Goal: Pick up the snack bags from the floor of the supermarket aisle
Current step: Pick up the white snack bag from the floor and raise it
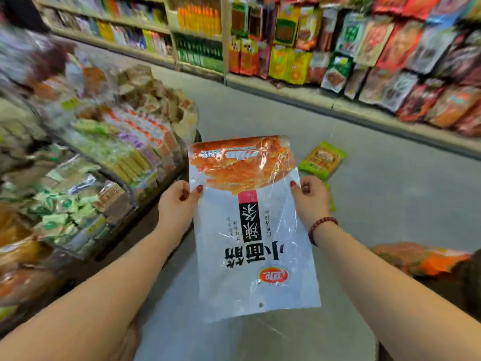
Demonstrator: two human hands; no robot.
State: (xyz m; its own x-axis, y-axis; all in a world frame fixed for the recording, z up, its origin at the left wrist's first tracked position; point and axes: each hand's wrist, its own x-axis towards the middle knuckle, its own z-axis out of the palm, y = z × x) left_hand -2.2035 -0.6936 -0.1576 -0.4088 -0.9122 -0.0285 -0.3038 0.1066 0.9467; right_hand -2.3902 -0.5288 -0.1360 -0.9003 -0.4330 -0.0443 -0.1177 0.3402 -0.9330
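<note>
A large clear-and-white snack bag [250, 230] with orange-red strips inside and black printed characters is held above the floor, upside down to me. My left hand [177, 204] pinches its left edge and my right hand [311, 198] pinches its right edge. A small green snack bag [322, 160] lies on the grey floor just beyond my right hand, with a sliver of another green bag [331, 201] showing behind my right wrist. An orange bag [421, 259] lies on the floor at the lower right.
A low display bin [109, 157] heaped with packaged snacks runs along the left. Shelves of hanging snack bags [364, 53] line the far right side, with a raised base ledge [338, 105]. The grey floor [260, 113] runs between them.
</note>
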